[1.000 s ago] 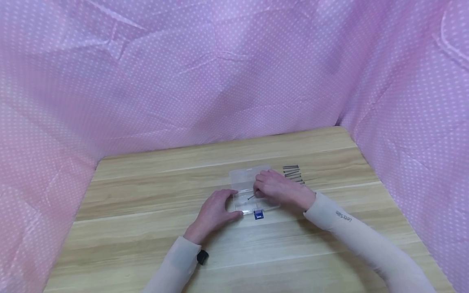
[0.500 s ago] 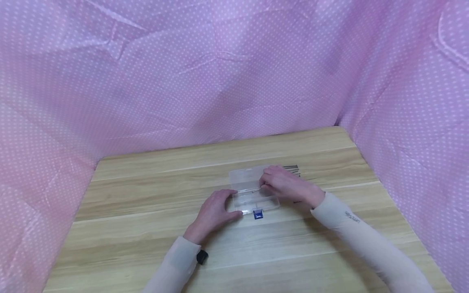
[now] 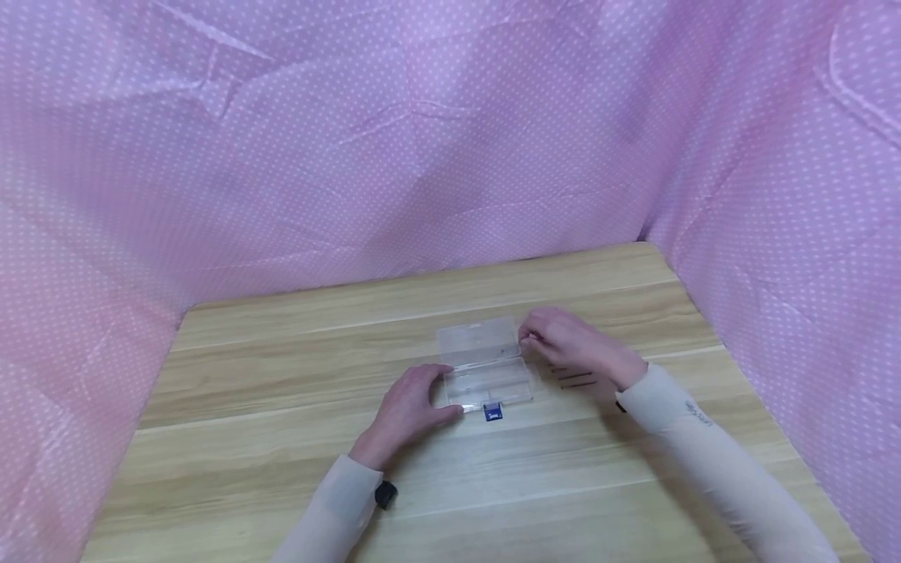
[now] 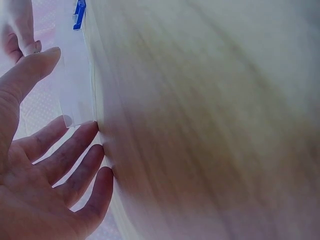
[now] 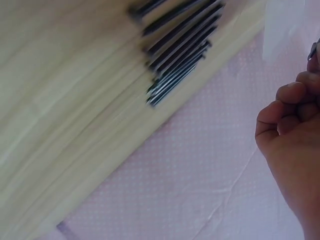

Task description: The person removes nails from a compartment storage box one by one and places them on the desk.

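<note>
A clear plastic box (image 3: 464, 385) lies on the table with its lid (image 3: 475, 342) folded back. My left hand (image 3: 411, 407) holds the box's left end, thumb at the near edge and fingers at the far corner; the left wrist view shows these fingers (image 4: 82, 140) spread along it. My right hand (image 3: 566, 340) is beside the lid's right edge, its fingers curled. Between its fingertips a dark metal nail (image 5: 313, 51) pokes out, mostly hidden by the hand. Several dark nails (image 5: 185, 40) lie side by side on the table, partly under the right hand in the head view.
A blue tag (image 3: 493, 411) sits at the box's front edge. Light wood makes up the tabletop (image 3: 281, 438), and pink dotted cloth (image 3: 422, 156) hangs behind it and at both sides. A black band piece (image 3: 385, 494) is on the left wrist.
My right hand has drawn back from over the box to the right with the nail, now covering part of the nail row. The left hand has stayed at the box's left end.
</note>
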Demonstrator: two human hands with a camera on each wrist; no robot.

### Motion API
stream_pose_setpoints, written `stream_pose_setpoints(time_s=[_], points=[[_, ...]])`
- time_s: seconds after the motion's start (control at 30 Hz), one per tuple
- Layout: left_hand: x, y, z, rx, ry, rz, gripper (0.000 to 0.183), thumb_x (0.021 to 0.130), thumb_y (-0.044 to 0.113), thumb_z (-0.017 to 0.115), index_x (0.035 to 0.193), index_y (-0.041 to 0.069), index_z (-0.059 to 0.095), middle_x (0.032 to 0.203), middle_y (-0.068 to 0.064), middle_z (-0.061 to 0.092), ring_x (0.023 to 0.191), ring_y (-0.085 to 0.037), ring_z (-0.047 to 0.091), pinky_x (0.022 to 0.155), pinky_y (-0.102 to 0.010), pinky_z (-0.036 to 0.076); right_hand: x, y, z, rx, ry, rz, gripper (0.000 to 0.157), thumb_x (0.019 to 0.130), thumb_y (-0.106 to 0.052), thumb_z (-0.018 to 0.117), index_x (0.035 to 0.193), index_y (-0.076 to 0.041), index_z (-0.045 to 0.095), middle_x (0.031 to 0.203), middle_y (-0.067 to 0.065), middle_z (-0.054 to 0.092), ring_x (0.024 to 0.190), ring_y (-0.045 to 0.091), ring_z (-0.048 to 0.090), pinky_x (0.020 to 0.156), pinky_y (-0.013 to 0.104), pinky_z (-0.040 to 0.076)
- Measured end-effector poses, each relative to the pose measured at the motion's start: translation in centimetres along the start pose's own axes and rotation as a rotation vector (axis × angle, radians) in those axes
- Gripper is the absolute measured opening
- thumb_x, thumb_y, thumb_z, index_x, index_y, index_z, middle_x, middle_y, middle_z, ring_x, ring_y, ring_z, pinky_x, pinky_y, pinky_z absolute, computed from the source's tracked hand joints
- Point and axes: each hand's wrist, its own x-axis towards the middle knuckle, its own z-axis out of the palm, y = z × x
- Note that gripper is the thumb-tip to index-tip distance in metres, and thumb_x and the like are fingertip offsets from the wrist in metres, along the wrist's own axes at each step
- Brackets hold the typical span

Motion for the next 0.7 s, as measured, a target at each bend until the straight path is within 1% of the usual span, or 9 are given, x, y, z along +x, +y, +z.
stream_pose_setpoints(time_s=[0.07,0.23,0.33,0.5,0.7], points=[[0.0,0.0,0.0,-0.006,-0.002,-0.003,0.067,0.082,0.04,0.086,0.137,0.009,0.063,0.139,-0.013,0.063,0.131,-0.033,0.055,0.111,-0.052,0.044,-0.2,0.4,-0.4,0.017,0.005,0.024,0.004,0.097,-0.006,0.069,0.097,-0.003,0.071,0.091,0.002,0.068,0.084,0.018,0.064,0.084,0.042,0.057],[0.0,-0.1,0.0,-0.007,-0.008,-0.004,0.068,0.082,0.04,0.087,0.137,0.009,0.063,0.139,-0.013,0.063,0.131,-0.034,0.055,0.111,-0.053,0.044,-0.9,1.6,-1.5,0.043,0.047,0.084,0.004,0.093,-0.001,0.073,0.096,-0.002,0.071,0.089,0.004,0.068,0.083,0.02,0.064,0.078,0.042,0.057],[0.1,-0.1,0.0,-0.005,-0.012,-0.005,0.069,0.081,0.04,0.087,0.137,0.009,0.063,0.139,-0.013,0.062,0.131,-0.034,0.054,0.111,-0.053,0.044,-1.2,2.4,-2.0,0.047,0.055,0.136,0.004,0.094,-0.002,0.072,0.097,0.0,0.071,0.089,0.004,0.068,0.082,0.02,0.062,0.075,0.042,0.055],[0.3,0.0,0.1,-0.007,-0.013,-0.009,0.069,0.081,0.041,0.087,0.138,0.01,0.063,0.14,-0.013,0.062,0.132,-0.033,0.054,0.112,-0.052,0.044,-1.5,3.9,-2.5,0.082,0.031,0.252,0.007,0.098,-0.006,0.069,0.1,0.001,0.071,0.09,0.005,0.068,0.082,0.019,0.059,0.075,0.041,0.053],[0.2,0.0,0.2,-0.006,-0.008,-0.018,0.069,0.082,0.042,0.086,0.139,0.011,0.062,0.14,-0.012,0.062,0.132,-0.033,0.054,0.112,-0.053,0.044,-1.4,5.6,-2.7,0.14,-0.017,0.357,0.01,0.101,-0.007,0.066,0.104,0.0,0.072,0.095,0.008,0.07,0.087,0.022,0.062,0.082,0.044,0.056]])
